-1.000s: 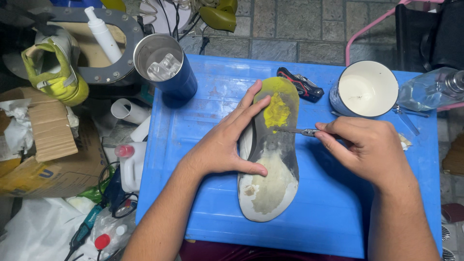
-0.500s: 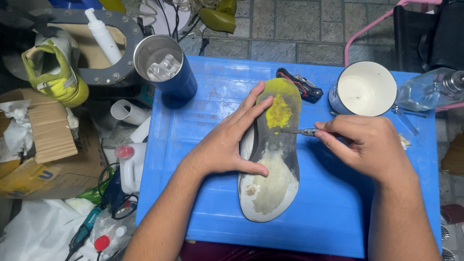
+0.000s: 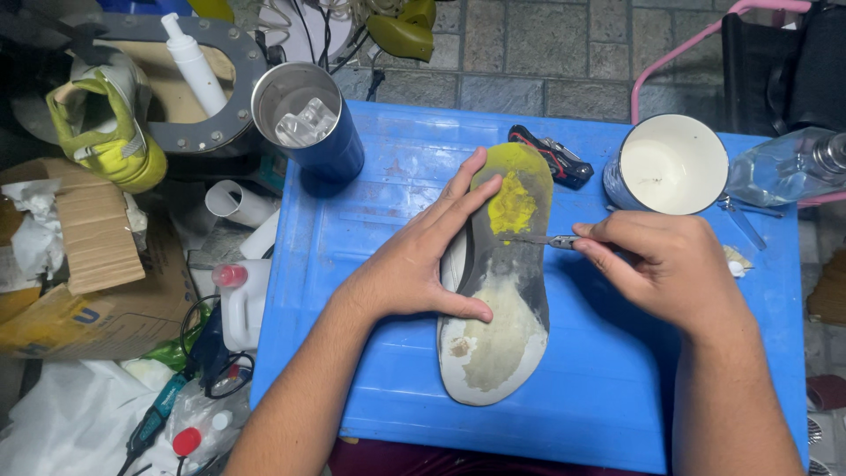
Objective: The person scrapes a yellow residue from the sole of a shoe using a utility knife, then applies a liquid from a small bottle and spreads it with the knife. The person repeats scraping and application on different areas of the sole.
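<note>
Gripping a thin metal-tipped hand tool (image 3: 551, 239) pinched between thumb and fingers, the right hand (image 3: 674, 269) is closed on its handle, with the tip laid across the grey foam shoe insole smeared with yellow and cream adhesive (image 3: 502, 291). The left hand (image 3: 414, 260) lies flat and open, fingers spread along the insole's left edge, thumb pressing on the heel half; it holds nothing, only pins the piece down.

The insole lies lengthwise at the middle of the blue plastic table (image 3: 370, 353), toe toward the far edge. Judged by its thin profile, it should be light, flexible and easily shifted, so flat pressure serves better than a pinch. The smeared patches are probably tacky; hold at the bare grey margins.

Near the far right corner stands a white enamel mug (image 3: 667, 165), with a clear glass bottle (image 3: 789, 167) beside it. A black and red folding tool (image 3: 551, 154) lies just beyond the toe. At the far left corner sits a blue steel tumbler (image 3: 308, 123). Off the left edge lie a yellow-green sneaker (image 3: 106, 128) and a cardboard box (image 3: 84, 264).
</note>
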